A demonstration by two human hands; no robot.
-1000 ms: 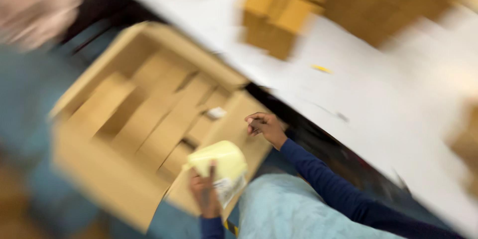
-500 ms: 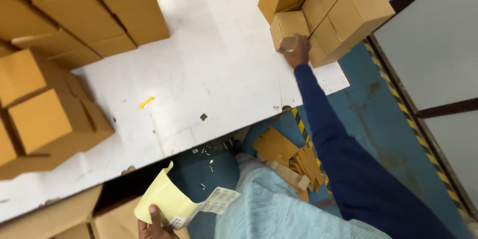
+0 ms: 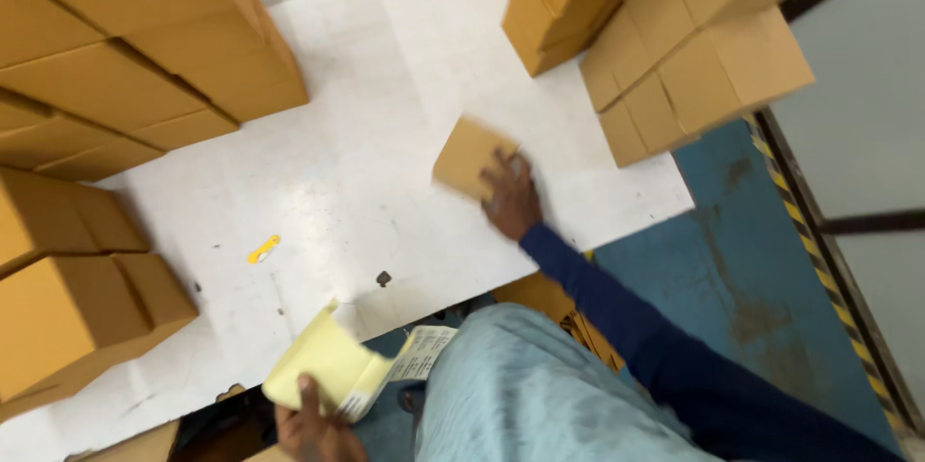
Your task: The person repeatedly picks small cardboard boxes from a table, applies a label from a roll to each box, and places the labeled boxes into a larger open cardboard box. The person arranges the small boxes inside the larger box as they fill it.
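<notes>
My right hand (image 3: pixel 511 197) grips a small brown cardboard box (image 3: pixel 470 156) just above the white table (image 3: pixel 385 163), left of the box stack at the far right. My left hand (image 3: pixel 310 426) is low at the bottom edge and holds a yellow pad of sheets (image 3: pixel 323 370) with a white printed slip (image 3: pixel 422 354) hanging from it. The blue sleeve of my right arm (image 3: pixel 655 327) runs from the lower right up to the box.
Stacks of brown cardboard boxes stand at the far right (image 3: pixel 665 38), the upper left (image 3: pixel 125 57) and the left edge (image 3: pixel 67 298). A small yellow scrap (image 3: pixel 263 249) lies on the table. Blue floor with a yellow-black striped line (image 3: pixel 819 260) lies to the right.
My right hand has pulled one small box off the right stack and brought it toward me over the table. The left hand still holds the yellow pad.
</notes>
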